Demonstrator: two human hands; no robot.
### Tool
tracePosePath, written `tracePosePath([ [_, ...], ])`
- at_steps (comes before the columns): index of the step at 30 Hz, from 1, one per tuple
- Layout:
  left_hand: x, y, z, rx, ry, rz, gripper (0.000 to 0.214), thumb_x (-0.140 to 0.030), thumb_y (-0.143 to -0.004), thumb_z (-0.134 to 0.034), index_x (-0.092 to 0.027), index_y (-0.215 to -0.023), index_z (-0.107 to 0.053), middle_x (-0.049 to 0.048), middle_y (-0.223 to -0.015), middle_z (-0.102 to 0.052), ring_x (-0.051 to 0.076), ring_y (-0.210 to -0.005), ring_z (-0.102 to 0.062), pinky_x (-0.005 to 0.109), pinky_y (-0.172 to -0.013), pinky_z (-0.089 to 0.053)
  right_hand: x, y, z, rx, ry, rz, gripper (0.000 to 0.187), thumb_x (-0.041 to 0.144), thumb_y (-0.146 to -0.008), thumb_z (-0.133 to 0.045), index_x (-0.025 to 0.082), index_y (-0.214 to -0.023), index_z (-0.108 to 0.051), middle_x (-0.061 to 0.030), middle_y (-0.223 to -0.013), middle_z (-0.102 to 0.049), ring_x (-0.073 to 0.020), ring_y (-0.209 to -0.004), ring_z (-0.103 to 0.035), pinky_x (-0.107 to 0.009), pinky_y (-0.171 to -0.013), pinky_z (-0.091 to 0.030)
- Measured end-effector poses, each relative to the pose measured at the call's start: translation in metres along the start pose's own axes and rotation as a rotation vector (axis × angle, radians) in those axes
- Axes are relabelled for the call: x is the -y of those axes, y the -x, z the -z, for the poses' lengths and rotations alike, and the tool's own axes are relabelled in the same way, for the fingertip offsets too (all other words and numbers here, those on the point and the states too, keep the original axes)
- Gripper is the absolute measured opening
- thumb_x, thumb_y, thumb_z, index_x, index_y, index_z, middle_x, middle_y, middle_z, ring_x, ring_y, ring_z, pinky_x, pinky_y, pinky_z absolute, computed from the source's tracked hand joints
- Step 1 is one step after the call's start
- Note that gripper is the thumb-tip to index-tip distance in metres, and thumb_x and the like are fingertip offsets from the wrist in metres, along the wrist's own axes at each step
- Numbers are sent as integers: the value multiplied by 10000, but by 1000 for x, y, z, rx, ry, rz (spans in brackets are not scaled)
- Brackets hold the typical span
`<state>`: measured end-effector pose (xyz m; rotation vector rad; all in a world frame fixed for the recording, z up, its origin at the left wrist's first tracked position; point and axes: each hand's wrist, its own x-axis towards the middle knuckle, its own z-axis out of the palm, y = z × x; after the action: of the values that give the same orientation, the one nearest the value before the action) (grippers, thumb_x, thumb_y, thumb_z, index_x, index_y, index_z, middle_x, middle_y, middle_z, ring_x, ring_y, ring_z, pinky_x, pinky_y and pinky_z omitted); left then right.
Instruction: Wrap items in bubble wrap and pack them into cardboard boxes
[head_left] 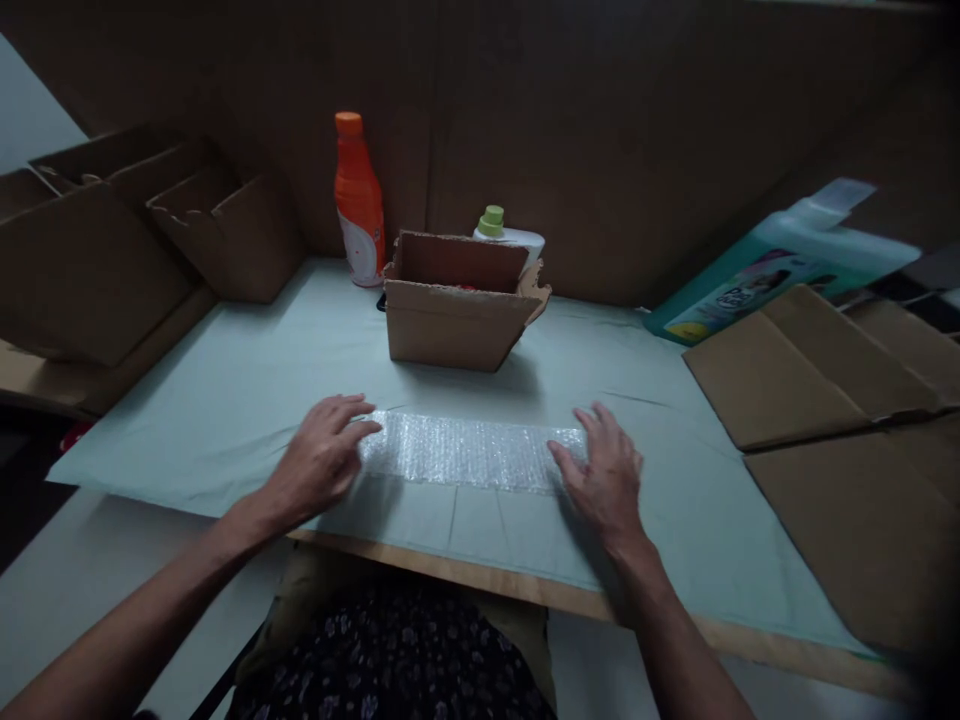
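A strip of clear bubble wrap (469,452) lies flat on the pale green sheet (225,400) covering the table. My left hand (324,455) rests on the strip's left end, fingers spread and flat. My right hand (606,472) lies on its right end, fingers stretched out too. Behind the strip stands a small open cardboard box (450,318) with something red inside.
An orange bottle (358,200) and a white bottle with a green cap (504,232) stand behind the box. A large teal jug (780,262) lies at the right. Flattened cardboard (810,370) covers the right side. Cardboard dividers (150,230) are stacked at the left.
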<state>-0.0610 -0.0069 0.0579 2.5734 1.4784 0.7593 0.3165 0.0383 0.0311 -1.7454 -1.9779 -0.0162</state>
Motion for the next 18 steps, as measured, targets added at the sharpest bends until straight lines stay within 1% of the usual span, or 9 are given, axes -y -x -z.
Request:
tracePosePath([
  [2,-23,-15,-17,15,84,-52,523,-21,-818,-486,-220,-1290,-592,113,-1378,-611,275,-1343,-516,531,-1102,-456,39,-1,-10,121,-102,168,472,319,-958,-536,212,-1418,-535,-176,-1516,-499,-374,-1380,-463,-609,-1093,-383],
  [4,-34,-23,-39,139,122,-65,501,-46,-834,-521,-196,-1308,-587,139,-1375,-617,295,-1330,-528,547,-1093,-465,75,1,-25,300,-187,357,481,260,-956,-542,239,-1436,-534,-141,-1539,-492,-330,-1405,-454,-561,-1126,-386],
  [6,-30,-22,-57,250,140,-26,438,-106,-855,-566,-188,-1283,-610,154,-1366,-626,315,-1319,-541,571,-1087,-467,88,6,-39,445,-216,497,494,274,-957,-564,239,-1449,-532,-123,-1571,-463,-297,-1435,-428,-521,-1152,-372],
  [7,-24,-19,-62,273,158,0,404,-148,-872,-581,-190,-1272,-621,156,-1375,-623,318,-1326,-540,572,-1087,-469,83,10,-43,480,-204,513,486,295,-964,-561,236,-1446,-538,-119,-1574,-463,-289,-1442,-420,-515,-1160,-361],
  [8,-17,-14,-65,277,184,23,381,-193,-893,-587,-196,-1273,-625,154,-1400,-610,317,-1344,-529,566,-1094,-468,70,13,-43,484,-176,481,463,314,-976,-541,232,-1432,-553,-117,-1565,-476,-285,-1441,-423,-519,-1162,-352],
  [10,-4,-2,-63,266,243,50,374,-267,-932,-576,-207,-1298,-621,142,-1471,-565,309,-1405,-479,547,-1130,-446,27,19,-35,413,-90,297,412,331,-1001,-463,222,-1373,-605,-122,-1507,-542,-296,-1405,-464,-542,-1137,-358],
  [14,4,10,-57,262,303,87,379,-361,-957,-560,-210,-1296,-639,132,-1500,-546,312,-1432,-450,562,-1156,-418,-53,25,-4,140,77,-150,463,435,-985,-402,154,-1260,-646,-182,-1324,-654,-348,-1246,-561,-558,-1026,-411],
  [16,2,9,-60,243,303,112,371,-382,-953,-563,-214,-1270,-657,131,-1478,-567,322,-1420,-461,579,-1146,-423,-64,23,3,87,100,-249,485,511,-934,-453,152,-1190,-654,-191,-1252,-677,-365,-1172,-576,-550,-981,-420],
  [18,-1,7,-64,215,301,121,362,-373,-944,-566,-209,-1250,-669,137,-1461,-580,331,-1415,-467,584,-1136,-431,-59,20,2,86,40,-274,416,544,-858,-524,182,-1004,-667,-176,-1193,-693,-365,-1109,-583,-528,-936,-432],
])
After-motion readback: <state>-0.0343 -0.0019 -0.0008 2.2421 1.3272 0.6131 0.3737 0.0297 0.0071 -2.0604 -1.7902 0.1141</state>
